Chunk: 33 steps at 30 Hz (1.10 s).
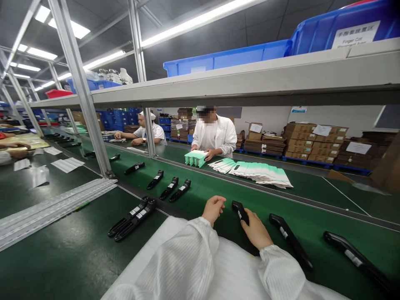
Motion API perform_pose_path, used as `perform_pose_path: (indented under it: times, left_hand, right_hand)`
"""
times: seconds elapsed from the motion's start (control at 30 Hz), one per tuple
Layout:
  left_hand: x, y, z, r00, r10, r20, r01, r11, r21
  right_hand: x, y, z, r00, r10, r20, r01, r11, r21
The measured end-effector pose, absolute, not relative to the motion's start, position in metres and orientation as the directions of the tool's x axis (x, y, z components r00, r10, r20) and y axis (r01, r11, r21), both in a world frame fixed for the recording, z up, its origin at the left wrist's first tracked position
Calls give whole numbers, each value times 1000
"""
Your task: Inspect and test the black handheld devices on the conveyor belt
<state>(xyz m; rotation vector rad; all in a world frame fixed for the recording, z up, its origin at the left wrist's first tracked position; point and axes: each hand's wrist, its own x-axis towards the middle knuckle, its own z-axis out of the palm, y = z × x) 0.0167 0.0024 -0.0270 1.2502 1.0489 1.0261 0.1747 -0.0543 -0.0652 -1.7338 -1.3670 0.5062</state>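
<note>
My right hand [256, 230] is wrapped over the lower part of a black handle-like part [240, 211] that lies on the green belt [200, 187]. Just left of it, my left hand [214, 209] hovers over the belt with fingers curled together; whether anything is inside them is hidden. Two more black parts, one [289, 239] near my right sleeve and another [356, 258] farther right, rest on the belt. Three labelled black parts [168, 188] lie up the belt to the left. Below those, a small group of black parts [133, 218] sits at the belt's near edge.
A metal post [79, 83] rises at the left, and a shelf [234, 83] with blue bins [228, 58] runs overhead. Across the belt, a person in white [215, 133] handles green-and-white dividers beside fanned cards [259, 173]. White strips [46, 208] lie at left.
</note>
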Motion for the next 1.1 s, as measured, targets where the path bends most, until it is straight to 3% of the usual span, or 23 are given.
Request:
perform_pose_path:
  times: [0.13,0.2,0.3,0.37,0.47,0.6,0.77,0.83,0.9,1.0,1.1]
  left_hand:
    - [14,7,-29,268,963,3,108,-33,994]
    - [4,14,-28,290,952,97,274,-180,945]
    - [-22,29,-23,252,919,303,608,-394,690]
    - [-43,39,-19,145,927,345,769,-325,551]
    - [-67,49,-19,-60,975,212,814,-75,576]
    - [-72,53,-22,-106,992,65,745,35,667]
    - [-53,46,-21,17,998,-68,555,47,830]
    - [-43,38,-17,135,982,-132,382,71,921]
    - [-32,28,-12,305,929,-211,38,209,977]
    - [-17,12,-5,508,821,-261,-388,489,781]
    - [-6,1,1,570,779,-260,-441,558,703]
  right_hand:
    - [179,-55,-71,280,919,279,794,-58,-605]
    - [179,-58,-67,278,903,326,826,-52,-561]
    - [176,-65,-56,238,873,425,841,33,-541]
    - [170,-71,-48,197,865,461,816,116,-567]
    - [160,-77,-41,128,883,451,738,219,-638]
    - [151,-80,-37,77,891,447,632,303,-714]
    - [154,-79,-35,117,889,443,552,312,-773]
    - [156,-76,-35,159,892,423,515,291,-806]
    - [158,-74,-34,209,899,384,456,258,-852]
    - [160,-71,-33,263,912,313,342,216,-915]
    - [159,-71,-29,283,925,255,228,193,-954]
